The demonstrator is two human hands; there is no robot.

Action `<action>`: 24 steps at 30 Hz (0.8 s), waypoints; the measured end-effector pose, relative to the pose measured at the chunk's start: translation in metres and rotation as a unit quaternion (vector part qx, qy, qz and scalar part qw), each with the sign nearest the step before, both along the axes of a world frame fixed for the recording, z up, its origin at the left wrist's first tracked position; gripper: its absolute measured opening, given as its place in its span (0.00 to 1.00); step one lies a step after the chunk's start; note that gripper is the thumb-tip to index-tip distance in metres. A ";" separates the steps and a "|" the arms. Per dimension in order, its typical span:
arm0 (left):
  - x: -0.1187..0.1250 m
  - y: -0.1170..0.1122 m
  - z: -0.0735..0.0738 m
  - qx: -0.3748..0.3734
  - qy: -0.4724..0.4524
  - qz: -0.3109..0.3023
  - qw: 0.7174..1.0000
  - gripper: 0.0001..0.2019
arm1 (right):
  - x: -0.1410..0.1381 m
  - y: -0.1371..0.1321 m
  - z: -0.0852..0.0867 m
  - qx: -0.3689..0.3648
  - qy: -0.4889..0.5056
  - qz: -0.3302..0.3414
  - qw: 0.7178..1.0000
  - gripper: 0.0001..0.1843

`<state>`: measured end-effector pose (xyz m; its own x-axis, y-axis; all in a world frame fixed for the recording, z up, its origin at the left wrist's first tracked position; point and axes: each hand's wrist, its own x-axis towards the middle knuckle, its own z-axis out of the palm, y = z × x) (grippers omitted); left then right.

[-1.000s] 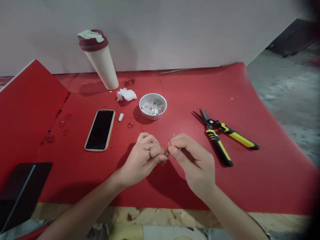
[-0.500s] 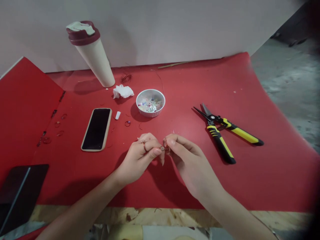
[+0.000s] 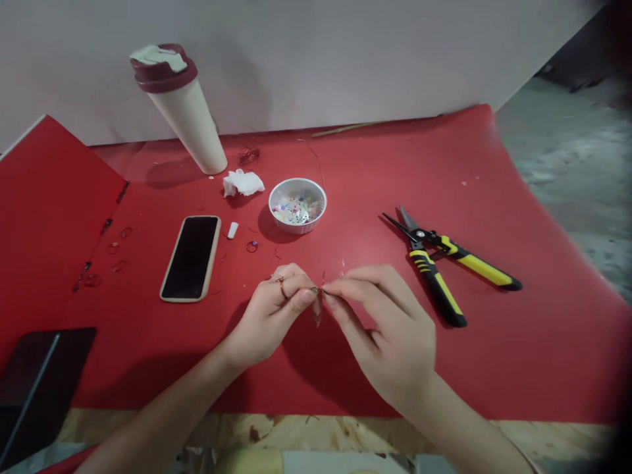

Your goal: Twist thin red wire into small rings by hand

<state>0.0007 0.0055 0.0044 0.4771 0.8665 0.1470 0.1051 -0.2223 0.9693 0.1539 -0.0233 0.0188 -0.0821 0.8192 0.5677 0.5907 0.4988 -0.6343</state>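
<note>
Between the fingertips of both hands is a small wire ring point(image 3: 318, 290) of thin reddish wire; a short wire end sticks up from it, and most of it is hidden by the fingers. My left hand point(image 3: 281, 303) pinches it between thumb and forefinger, and a copper-coloured wire ring point(image 3: 281, 284) is worn on one of its fingers. From the other side, my right hand point(image 3: 388, 329) pinches the wire with thumb and forefinger. Beyond the hands stands a silver bowl point(image 3: 297, 227) holding many small coloured beads point(image 3: 299, 207).
Black-and-yellow pliers point(image 3: 439, 257) lie with jaws apart at right. A phone point(image 3: 191, 260), a small wire ring with a bead point(image 3: 252, 246) and crumpled tissue point(image 3: 243, 183) lie at left. A lidded tumbler point(image 3: 190, 125) stands behind. Several wire rings point(image 3: 113, 247) lie farther left on the red sheet point(image 3: 494, 368).
My right hand has turned, its fingers now stretched more toward the left hand and pinching the wire's end. The left hand has stayed almost in place.
</note>
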 end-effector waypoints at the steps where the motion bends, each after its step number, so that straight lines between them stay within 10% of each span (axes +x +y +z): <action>1: 0.000 0.000 0.000 -0.003 0.005 -0.002 1.000 0.18 | 0.000 0.001 -0.001 0.024 -0.015 0.002 1.000 0.10; 18: -0.003 0.005 0.003 -0.073 0.041 -0.015 0.996 0.19 | 0.002 0.011 -0.012 0.118 -0.079 0.005 0.990 0.10; 24: 0.002 0.000 0.005 0.011 0.115 0.021 0.993 0.18 | -0.004 0.008 -0.014 0.015 -0.011 -0.036 0.999 0.06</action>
